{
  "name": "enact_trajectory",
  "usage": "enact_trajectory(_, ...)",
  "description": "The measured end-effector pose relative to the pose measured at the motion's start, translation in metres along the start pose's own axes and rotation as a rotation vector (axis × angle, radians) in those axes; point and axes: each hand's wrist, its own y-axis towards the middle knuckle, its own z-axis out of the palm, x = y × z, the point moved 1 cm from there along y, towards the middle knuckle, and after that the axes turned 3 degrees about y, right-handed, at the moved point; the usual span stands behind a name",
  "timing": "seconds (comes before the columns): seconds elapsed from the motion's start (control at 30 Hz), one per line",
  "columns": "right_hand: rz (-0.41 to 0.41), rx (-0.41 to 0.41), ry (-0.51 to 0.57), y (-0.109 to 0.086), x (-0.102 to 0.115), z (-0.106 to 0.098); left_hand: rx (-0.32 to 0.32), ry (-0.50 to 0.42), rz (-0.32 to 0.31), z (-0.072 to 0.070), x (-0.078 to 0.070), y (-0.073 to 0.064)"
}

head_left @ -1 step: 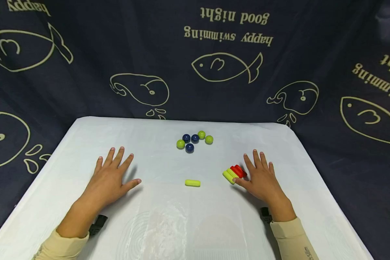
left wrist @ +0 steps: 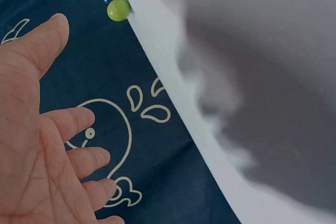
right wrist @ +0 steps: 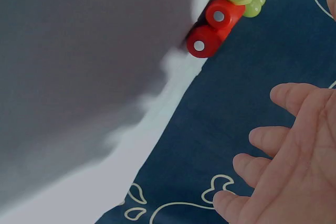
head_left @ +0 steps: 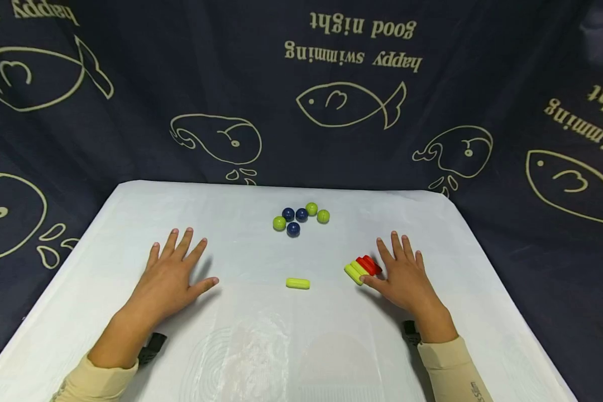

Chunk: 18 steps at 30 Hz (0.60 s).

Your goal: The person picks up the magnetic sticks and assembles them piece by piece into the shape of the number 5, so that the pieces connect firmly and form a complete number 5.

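Note:
With fingers spread, my left hand (head_left: 163, 285) is over the left side of the white table (head_left: 251, 245), holding nothing. Also spread and holding nothing, my right hand (head_left: 404, 276) is beside a row of yellow rods (head_left: 354, 272) and red rods (head_left: 367, 264). Its thumb overlaps the yellow rods in the head view; whether it touches them I cannot tell. Pale round discs show in the ends of the red rods (right wrist: 205, 41) in the right wrist view. A single yellow rod (head_left: 298, 283) lies between the hands.
Toward the back of the table sits a loose cluster of three green balls (head_left: 279, 223) and three dark blue balls (head_left: 293, 229). Behind and around the table hangs a dark blue cloth (head_left: 271, 72) printed with fish and whales.

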Motion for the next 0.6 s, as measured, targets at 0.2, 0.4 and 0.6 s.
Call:
enact_trajectory(0.2,-0.001,-0.006,-0.004,0.0007,0.0007,-0.001,0.007,0.001,-0.001,0.0007,-0.0019,-0.0006)
enact_trajectory(0.4,0.0,-0.013,-0.008,-0.0001,0.0004,-0.0016,0.013,0.005,0.004,0.0009,-0.0045,-0.0007)
enact_trajectory(0.6,-0.015,-0.014,0.014,0.0002,0.0026,0.0005,0.008,0.001,0.017,0.0034,-0.0067,0.0004)
